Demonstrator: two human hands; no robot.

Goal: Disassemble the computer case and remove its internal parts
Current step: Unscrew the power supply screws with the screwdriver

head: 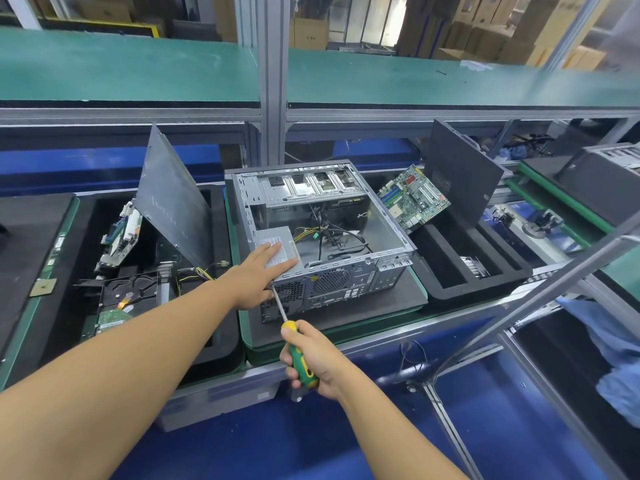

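1. A green shelf (138, 74) ran across the top of the frame, with cartons stacked behind it.
2. The case (346, 289) lay on its side at the centre of the frame on a dark mat. Its open side faced up and its rear faced me.
3. Two dark side panels stood tilted. The left panel (173, 202) was left of the case, and the right panel (460, 174) was at the upper right.
4. A black foam tray (446, 296) sat just right of the case.
5. A motherboard (414, 199) leaned at a tilt between the case and the right panel, above the tray's far end.
6. The power supply (277, 237) sat inside the case in its near left corner. Yellow and black cables (304, 233) trailed from it over the case floor.
7. A hard drive (128, 299) lay flat at the lower left of the frame. Another board (121, 233) stood on edge beyond it.
8. My left hand (256, 278) lay flat on top of the power supply with its fingers straight. It pressed down and gripped nothing.
9. My right hand (322, 358), at lower centre, was curled tightly round the handle of the screwdriver (302, 367).
10. The screwdriver had a green and yellow handle. Its shaft slanted up and left to the case's rear, and its tip was just under my left palm by the power supply's corner. I could not tell whether the tip sat in a screw.
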